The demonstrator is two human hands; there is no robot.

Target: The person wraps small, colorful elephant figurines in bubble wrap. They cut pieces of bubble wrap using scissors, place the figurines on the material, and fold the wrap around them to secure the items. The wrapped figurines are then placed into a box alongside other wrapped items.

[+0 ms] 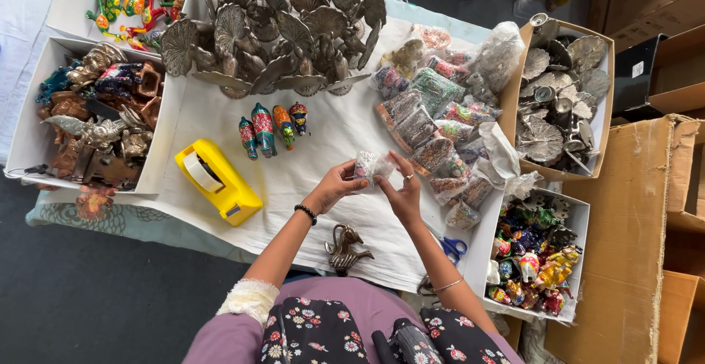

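Observation:
Both my hands hold a small figurine wrapped in clear plastic (pixel 369 164) above the white cloth. My left hand (pixel 339 184) grips it from the left, my right hand (pixel 400 191) pinches the wrap from the right. Several painted elephant figurines (pixel 273 130) stand in a row just beyond my left hand. A yellow tape dispenser (pixel 217 181) lies to the left. A brass horse figurine (pixel 345 249) lies near the table's front edge between my forearms. Blue-handled scissors (pixel 450 246) lie by my right forearm.
A pile of wrapped figurines (pixel 433 114) lies to the right. Metal peacock figures (pixel 279 30) stand at the back. Boxes of figurines sit at the left (pixel 95 114), far right (pixel 562 92) and near right (pixel 536 257). Cardboard cartons (pixel 639 232) stand on the right.

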